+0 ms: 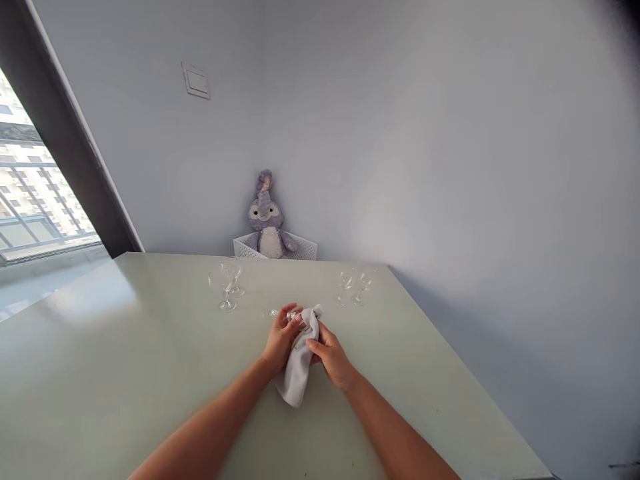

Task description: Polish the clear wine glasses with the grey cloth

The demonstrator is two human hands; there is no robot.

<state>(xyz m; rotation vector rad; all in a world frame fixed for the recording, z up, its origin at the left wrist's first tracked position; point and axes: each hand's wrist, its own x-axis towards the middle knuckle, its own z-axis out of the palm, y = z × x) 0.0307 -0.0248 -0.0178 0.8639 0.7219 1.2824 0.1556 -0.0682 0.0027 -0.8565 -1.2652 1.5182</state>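
Note:
Over the middle of the table, my left hand [281, 338] is closed around a stemmed glass [273, 313]. The glass lies on its side in the air, its foot end pointing left. A white cloth [299, 370] covers its other end and hangs down between my hands. My right hand [332, 353] grips the cloth, thumb on top, pressing it around the glass. The bowl is hidden by the cloth and my fingers.
Two stemmed glasses [227, 287] stand upright at the back left of the pale table [165, 373]. More clear glasses [359, 287] stand at the back right. Behind the far edge, a purple plush toy [270, 220] sits in a white basket [307, 251]. A wall borders the right side.

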